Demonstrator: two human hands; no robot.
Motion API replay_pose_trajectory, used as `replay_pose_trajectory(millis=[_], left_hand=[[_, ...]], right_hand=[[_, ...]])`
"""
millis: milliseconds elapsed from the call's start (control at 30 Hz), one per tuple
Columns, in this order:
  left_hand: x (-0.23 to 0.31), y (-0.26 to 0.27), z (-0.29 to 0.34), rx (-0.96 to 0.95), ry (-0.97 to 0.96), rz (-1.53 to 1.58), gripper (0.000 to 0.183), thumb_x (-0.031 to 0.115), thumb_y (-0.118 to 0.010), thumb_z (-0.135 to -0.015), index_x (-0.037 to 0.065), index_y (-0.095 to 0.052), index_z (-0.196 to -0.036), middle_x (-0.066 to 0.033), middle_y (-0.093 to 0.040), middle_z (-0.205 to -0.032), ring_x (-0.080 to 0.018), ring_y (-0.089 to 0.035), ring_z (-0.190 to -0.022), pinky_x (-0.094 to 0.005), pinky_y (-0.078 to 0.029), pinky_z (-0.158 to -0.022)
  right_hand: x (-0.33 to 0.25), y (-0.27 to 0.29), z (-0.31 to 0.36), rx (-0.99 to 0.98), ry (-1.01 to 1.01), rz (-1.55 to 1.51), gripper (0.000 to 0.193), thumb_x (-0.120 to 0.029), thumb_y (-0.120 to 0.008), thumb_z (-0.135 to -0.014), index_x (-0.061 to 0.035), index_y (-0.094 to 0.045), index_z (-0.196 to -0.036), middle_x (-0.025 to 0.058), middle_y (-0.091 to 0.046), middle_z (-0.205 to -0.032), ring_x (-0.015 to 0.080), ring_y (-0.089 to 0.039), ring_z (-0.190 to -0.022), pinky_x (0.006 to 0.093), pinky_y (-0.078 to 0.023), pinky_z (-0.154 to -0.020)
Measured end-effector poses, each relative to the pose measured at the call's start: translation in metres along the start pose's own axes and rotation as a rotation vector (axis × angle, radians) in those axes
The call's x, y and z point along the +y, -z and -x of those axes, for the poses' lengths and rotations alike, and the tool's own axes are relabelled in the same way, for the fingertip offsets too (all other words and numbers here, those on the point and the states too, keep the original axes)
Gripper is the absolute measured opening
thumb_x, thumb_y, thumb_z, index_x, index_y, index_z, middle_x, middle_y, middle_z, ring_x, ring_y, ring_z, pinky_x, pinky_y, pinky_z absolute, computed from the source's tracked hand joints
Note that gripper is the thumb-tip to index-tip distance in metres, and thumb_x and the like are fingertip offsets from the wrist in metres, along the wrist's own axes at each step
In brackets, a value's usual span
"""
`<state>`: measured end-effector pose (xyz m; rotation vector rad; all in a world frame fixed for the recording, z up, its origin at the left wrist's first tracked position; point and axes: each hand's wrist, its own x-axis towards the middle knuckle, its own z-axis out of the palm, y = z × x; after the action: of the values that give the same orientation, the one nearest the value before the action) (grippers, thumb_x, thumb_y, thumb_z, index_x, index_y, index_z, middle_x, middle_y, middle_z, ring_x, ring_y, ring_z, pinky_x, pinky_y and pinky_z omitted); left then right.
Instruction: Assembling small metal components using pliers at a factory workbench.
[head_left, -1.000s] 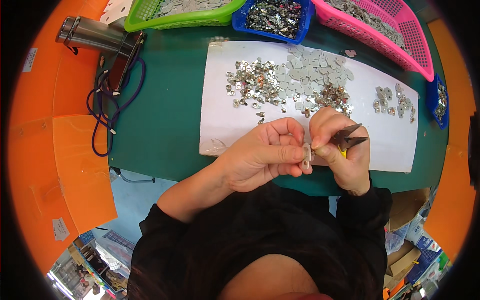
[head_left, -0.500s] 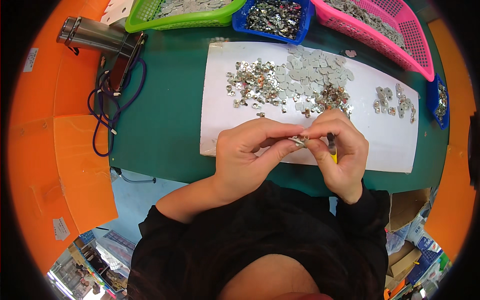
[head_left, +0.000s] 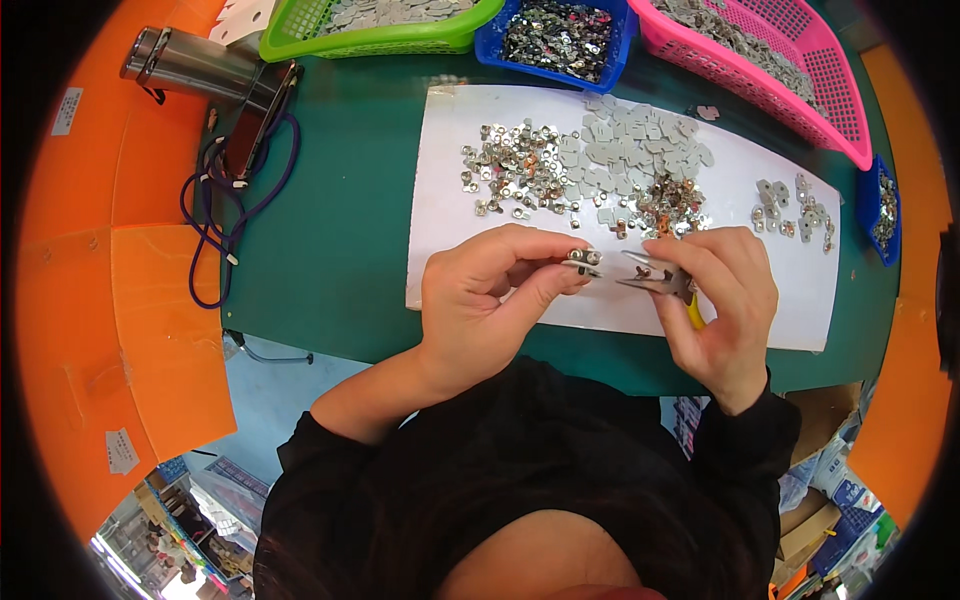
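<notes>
Green table (head_left: 345, 225) carries the lot; white board (head_left: 450, 245) lies on it in front of the person, probably as a pale backing so tiny parts show up. Pink basket (head_left: 845, 135) and green basket (head_left: 375, 46) sit along the far edge with blue bin (head_left: 562, 78) between them, all loaded: looks like bulk stock parked past the work spot, within reach. Left hand (head_left: 480, 295) is raised over the board's near edge, thumb and index in a narrow pinch on a small metal fitting; its end pokes out past the fingertips on the right, likely to leave that end exposed. Right hand (head_left: 725, 305) is wrapped around pliers (head_left: 683, 285), yellow handle in the palm, jaws parted and pointing at the fitting, near it but not touching. Can't tell if anything sits between the jaws. Piles on the board: grey flat plates (head_left: 645, 145), silvery clips (head_left: 515, 165) left of them, mixed pieces (head_left: 790, 208) well off to the right, seemingly kept apart by kind. Smallest: the metal fitting (head_left: 583, 260), between the fingertips, off the board, round studs facing up; finer detail too small to read.
</notes>
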<state>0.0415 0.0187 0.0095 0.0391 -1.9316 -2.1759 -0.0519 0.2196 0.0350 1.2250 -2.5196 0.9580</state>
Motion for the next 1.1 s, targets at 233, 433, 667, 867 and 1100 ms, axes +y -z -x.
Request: replay_pose_trajectory(millis=[233, 433, 667, 867, 1100], left_hand=[[-0.001, 0.003, 0.002, -0.078, -0.096, -0.297, 0.019, -0.010, -0.059, -0.090, -0.009, -0.062, -0.109, -0.0158, -0.066, -0.101, -0.0202, -0.068, -0.086, -0.0291, -0.057, -0.076], [-0.002, 0.006, 0.003, -0.078, -0.086, -0.277, 0.018, -0.011, -0.060, -0.089, -0.008, -0.063, -0.107, -0.0156, -0.067, -0.099, -0.0199, -0.069, -0.083, -0.0282, -0.057, -0.074], [0.003, 0.006, -0.002, -0.072, -0.235, -0.439, 0.018, -0.012, -0.065, -0.082, -0.005, -0.068, -0.098, -0.0141, -0.069, -0.088, -0.0171, -0.068, -0.075, -0.0252, -0.054, -0.065], [0.006, 0.012, -0.010, -0.155, -0.338, -0.478, 0.016, -0.009, -0.067, -0.081, -0.002, -0.069, -0.095, -0.0127, -0.070, -0.087, -0.0187, -0.067, -0.073, -0.0253, -0.052, -0.063], [0.004, 0.014, -0.008, -0.216, -0.258, -0.472, 0.010, -0.006, -0.060, -0.088, -0.002, -0.066, -0.094, -0.0109, -0.068, -0.084, -0.0179, -0.064, -0.070, -0.0259, -0.050, -0.063]], right_hand=[[-0.007, 0.002, 0.001, -0.087, -0.008, 0.037, 0.039, -0.006, -0.074, -0.061, -0.0106, -0.069, -0.100, 0.0055, -0.060, -0.087, 0.0247, -0.056, -0.081, 0.0346, -0.042, -0.070], [-0.005, 0.001, 0.003, -0.088, 0.038, 0.102, 0.043, -0.012, -0.078, -0.060, -0.0126, -0.068, -0.102, 0.0030, -0.058, -0.086, 0.0230, -0.055, -0.080, 0.0345, -0.041, -0.069], [-0.010, 0.006, 0.002, -0.176, 0.012, 0.079, 0.036, -0.002, -0.073, -0.061, -0.0093, -0.068, -0.096, 0.0050, -0.057, -0.075, 0.0239, -0.053, -0.068, 0.0343, -0.042, -0.060], [-0.006, 0.003, 0.009, -0.215, -0.001, 0.001, 0.033, -0.016, -0.079, -0.064, -0.0122, -0.065, -0.095, 0.0029, -0.053, -0.074, 0.0234, -0.051, -0.065, 0.0347, -0.041, -0.058], [-0.010, -0.003, 0.009, -0.223, -0.007, -0.005, 0.030, -0.016, -0.078, -0.066, -0.0121, -0.065, -0.092, 0.0029, -0.053, -0.073, 0.0231, -0.052, -0.064, 0.0356, -0.042, -0.057]])
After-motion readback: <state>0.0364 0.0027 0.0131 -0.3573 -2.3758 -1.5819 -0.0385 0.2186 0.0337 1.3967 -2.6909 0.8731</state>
